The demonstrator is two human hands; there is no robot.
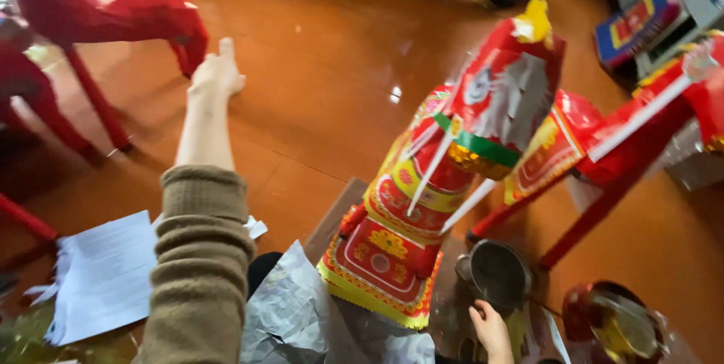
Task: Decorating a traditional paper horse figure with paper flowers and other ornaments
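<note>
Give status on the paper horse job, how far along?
Done: one horse fully covered in patterned paper. In hand: left hand stretched toward a plain red horse, touching nothing; right hand beside a metal bowl. Left: plain red horse undecorated.

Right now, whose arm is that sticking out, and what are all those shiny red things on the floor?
The picture comes from a small camera worn on a person's head, so you look down just as they do. The long arm in the olive-brown sleeve is their own left hand, stretched out with fingers open, holding nothing, close to a red paper horse standing on the shiny orange-brown floor. Low at the bottom is their right hand, touching a small round metal pot; whether it grips it is hard to tell. In the middle stands a tall paper figure in red, yellow and green, a little tilted. Beside the sleeve lie white paper sheets and crumpled silver-grey paper.
</note>
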